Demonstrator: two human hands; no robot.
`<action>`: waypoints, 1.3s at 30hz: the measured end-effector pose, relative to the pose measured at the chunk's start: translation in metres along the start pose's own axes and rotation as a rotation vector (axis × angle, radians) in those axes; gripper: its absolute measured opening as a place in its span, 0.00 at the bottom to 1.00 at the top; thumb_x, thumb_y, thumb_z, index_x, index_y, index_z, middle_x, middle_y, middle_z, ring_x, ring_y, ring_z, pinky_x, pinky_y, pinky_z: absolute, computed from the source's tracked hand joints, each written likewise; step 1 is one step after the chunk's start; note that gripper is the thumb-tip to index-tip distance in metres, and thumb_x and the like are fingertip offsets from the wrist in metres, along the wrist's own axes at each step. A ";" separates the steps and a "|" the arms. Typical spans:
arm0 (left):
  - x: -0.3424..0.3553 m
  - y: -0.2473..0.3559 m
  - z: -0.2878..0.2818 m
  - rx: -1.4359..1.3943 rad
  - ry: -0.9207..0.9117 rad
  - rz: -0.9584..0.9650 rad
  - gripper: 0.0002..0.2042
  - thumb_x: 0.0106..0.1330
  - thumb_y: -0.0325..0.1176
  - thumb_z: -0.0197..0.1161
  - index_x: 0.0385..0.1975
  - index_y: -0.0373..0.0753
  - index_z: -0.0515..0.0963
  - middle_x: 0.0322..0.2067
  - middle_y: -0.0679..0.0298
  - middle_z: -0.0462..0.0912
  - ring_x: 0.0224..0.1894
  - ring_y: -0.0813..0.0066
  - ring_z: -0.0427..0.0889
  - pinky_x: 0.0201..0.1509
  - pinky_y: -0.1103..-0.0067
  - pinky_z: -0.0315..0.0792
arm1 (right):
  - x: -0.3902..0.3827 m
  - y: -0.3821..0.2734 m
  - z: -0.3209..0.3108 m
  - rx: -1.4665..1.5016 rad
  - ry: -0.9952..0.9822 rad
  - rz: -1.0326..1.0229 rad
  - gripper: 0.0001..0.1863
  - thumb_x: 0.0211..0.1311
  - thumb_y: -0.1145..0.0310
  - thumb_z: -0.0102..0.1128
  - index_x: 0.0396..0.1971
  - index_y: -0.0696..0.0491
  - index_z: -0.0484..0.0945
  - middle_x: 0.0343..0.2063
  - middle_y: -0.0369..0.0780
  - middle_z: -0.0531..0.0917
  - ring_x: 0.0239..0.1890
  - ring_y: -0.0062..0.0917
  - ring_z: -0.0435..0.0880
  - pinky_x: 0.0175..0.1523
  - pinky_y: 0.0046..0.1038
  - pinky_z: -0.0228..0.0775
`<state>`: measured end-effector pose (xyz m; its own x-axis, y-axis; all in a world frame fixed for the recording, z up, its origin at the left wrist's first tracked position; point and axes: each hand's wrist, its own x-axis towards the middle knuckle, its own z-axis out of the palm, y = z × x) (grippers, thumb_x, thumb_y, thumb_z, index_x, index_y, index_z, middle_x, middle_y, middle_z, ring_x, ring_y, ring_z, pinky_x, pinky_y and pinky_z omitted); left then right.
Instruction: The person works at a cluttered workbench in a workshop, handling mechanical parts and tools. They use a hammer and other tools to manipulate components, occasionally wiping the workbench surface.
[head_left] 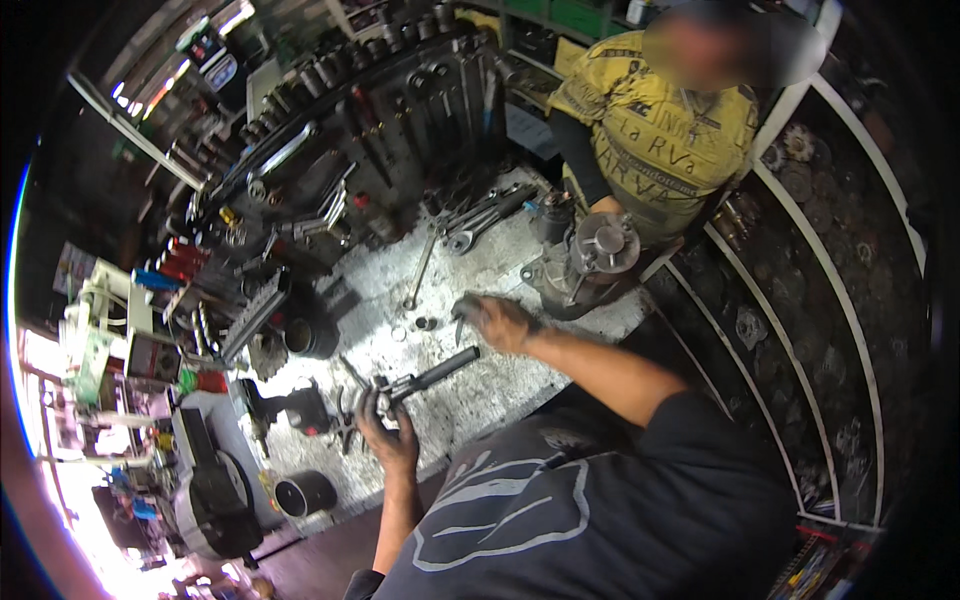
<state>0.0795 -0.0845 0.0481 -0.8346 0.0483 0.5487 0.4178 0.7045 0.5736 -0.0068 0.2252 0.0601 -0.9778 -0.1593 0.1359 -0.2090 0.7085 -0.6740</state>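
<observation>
My left hand (390, 432) is closed around the head end of a ratchet handle (435, 374) with a black grip, held low over the bench. The grip points away to the right. Farther right, my right hand (500, 326) is above the bench, its fingers curled at a dark piece I cannot make out. Just left of it lie a small dark socket (427, 324) and a pale ring (399, 333). A combination wrench (421, 272) rests behind them. Beside my left hand lies a dark metal part with several arms (346, 418).
A cordless impact wrench (285, 408) and a black cylinder (305, 494) are at the left. A person in a yellow shirt (650, 130) stands behind a round metal assembly (605, 245), one hand at it. Sockets and wrenches hang on a tool rack (400, 120) at the back.
</observation>
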 end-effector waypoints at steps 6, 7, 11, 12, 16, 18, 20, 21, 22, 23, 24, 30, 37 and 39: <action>0.065 0.054 0.075 -0.566 -0.247 0.046 0.30 0.61 0.28 0.74 0.64 0.33 0.72 0.62 0.45 0.76 0.66 0.46 0.76 0.72 0.58 0.69 | -0.080 -0.120 -0.182 0.137 0.148 -0.699 0.22 0.59 0.76 0.72 0.55 0.56 0.80 0.43 0.44 0.87 0.41 0.39 0.90 0.45 0.35 0.86; 0.079 0.064 0.087 -0.590 -0.290 0.083 0.31 0.61 0.30 0.75 0.65 0.33 0.72 0.64 0.46 0.76 0.67 0.48 0.75 0.72 0.59 0.68 | -0.084 -0.122 -0.229 -0.119 0.217 -0.651 0.20 0.61 0.75 0.72 0.54 0.57 0.81 0.44 0.45 0.88 0.44 0.39 0.91 0.48 0.36 0.86; 0.155 0.117 0.154 -0.925 -0.420 0.046 0.37 0.65 0.44 0.74 0.71 0.35 0.68 0.68 0.48 0.74 0.72 0.52 0.71 0.76 0.61 0.65 | -0.038 -0.107 -0.315 -0.263 0.385 -0.044 0.12 0.76 0.64 0.60 0.49 0.55 0.84 0.42 0.47 0.89 0.46 0.42 0.90 0.51 0.37 0.80; 0.175 0.130 0.172 -0.987 -0.431 0.056 0.39 0.66 0.47 0.73 0.73 0.35 0.67 0.69 0.47 0.74 0.74 0.52 0.70 0.76 0.62 0.64 | -0.021 -0.099 -0.327 -0.284 0.184 0.096 0.12 0.75 0.63 0.61 0.49 0.54 0.84 0.41 0.48 0.89 0.45 0.45 0.89 0.51 0.39 0.79; 0.241 0.174 0.230 -1.143 -0.667 0.161 0.43 0.64 0.56 0.73 0.72 0.32 0.69 0.67 0.47 0.76 0.72 0.53 0.73 0.76 0.63 0.64 | 0.030 -0.059 -0.320 -0.461 -0.109 0.139 0.15 0.71 0.58 0.66 0.48 0.53 0.83 0.39 0.51 0.88 0.42 0.48 0.89 0.49 0.44 0.79; 0.254 0.184 0.244 -1.139 -0.779 0.161 0.42 0.60 0.58 0.77 0.66 0.31 0.76 0.58 0.52 0.83 0.62 0.61 0.80 0.69 0.66 0.71 | 0.053 -0.036 -0.313 -0.541 -0.192 0.017 0.16 0.69 0.57 0.68 0.48 0.53 0.83 0.35 0.52 0.88 0.40 0.51 0.88 0.47 0.47 0.78; 0.263 0.189 0.252 -0.995 -0.955 0.117 0.45 0.51 0.58 0.83 0.64 0.31 0.77 0.58 0.51 0.82 0.62 0.61 0.78 0.69 0.65 0.70 | 0.074 -0.017 -0.313 -0.576 -0.358 -0.041 0.16 0.68 0.57 0.68 0.46 0.54 0.84 0.35 0.52 0.88 0.41 0.52 0.88 0.47 0.47 0.78; 0.262 0.191 0.254 -1.157 -0.986 0.060 0.41 0.49 0.56 0.84 0.58 0.31 0.81 0.51 0.57 0.84 0.57 0.66 0.80 0.64 0.68 0.72 | 0.084 -0.010 -0.315 -0.517 -0.417 -0.080 0.16 0.68 0.57 0.68 0.46 0.54 0.84 0.36 0.52 0.88 0.42 0.51 0.88 0.48 0.48 0.77; 0.266 0.190 0.255 -1.175 -1.021 0.081 0.40 0.49 0.55 0.84 0.57 0.31 0.81 0.49 0.58 0.84 0.55 0.68 0.80 0.63 0.69 0.73 | 0.092 -0.005 -0.317 -0.507 -0.462 -0.108 0.16 0.69 0.57 0.67 0.46 0.54 0.84 0.36 0.52 0.88 0.42 0.51 0.88 0.48 0.47 0.77; 0.269 0.189 0.256 -1.178 -1.062 0.125 0.39 0.50 0.54 0.84 0.57 0.31 0.82 0.47 0.60 0.85 0.53 0.70 0.80 0.61 0.69 0.73 | 0.099 -0.002 -0.318 -0.496 -0.513 -0.125 0.16 0.69 0.57 0.67 0.46 0.54 0.84 0.37 0.52 0.88 0.43 0.51 0.88 0.49 0.47 0.77; 0.272 0.188 0.257 -1.184 -1.081 0.176 0.38 0.50 0.53 0.85 0.56 0.32 0.82 0.45 0.62 0.85 0.52 0.71 0.80 0.60 0.70 0.74 | 0.105 -0.001 -0.318 -0.517 -0.575 -0.102 0.16 0.69 0.57 0.67 0.46 0.54 0.84 0.38 0.52 0.88 0.43 0.51 0.88 0.50 0.47 0.77; 0.253 0.200 0.264 -1.017 -0.807 0.112 0.25 0.56 0.49 0.79 0.43 0.32 0.86 0.33 0.54 0.87 0.38 0.63 0.85 0.47 0.69 0.78 | 0.093 -0.003 -0.326 -0.720 -0.623 -0.123 0.20 0.74 0.49 0.59 0.46 0.51 0.86 0.37 0.51 0.88 0.45 0.50 0.88 0.50 0.46 0.80; 0.241 0.214 0.263 -0.876 -0.510 0.147 0.11 0.57 0.34 0.73 0.34 0.32 0.86 0.23 0.53 0.84 0.22 0.63 0.81 0.30 0.69 0.75 | 0.074 0.020 -0.331 -0.854 -0.506 -0.211 0.14 0.68 0.53 0.62 0.42 0.48 0.82 0.33 0.44 0.87 0.37 0.45 0.89 0.42 0.46 0.83; 0.241 0.218 0.261 -0.892 -0.464 0.169 0.10 0.57 0.32 0.72 0.33 0.33 0.87 0.22 0.53 0.84 0.22 0.64 0.81 0.30 0.70 0.75 | 0.076 0.018 -0.328 -0.912 -0.515 -0.208 0.14 0.68 0.53 0.63 0.42 0.48 0.82 0.32 0.44 0.87 0.36 0.45 0.90 0.41 0.45 0.83</action>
<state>-0.1241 0.2659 0.1467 -0.7176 0.5012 0.4837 0.5002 -0.1126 0.8586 -0.0884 0.4518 0.2966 -0.8441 -0.4563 -0.2816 -0.5092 0.8468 0.1540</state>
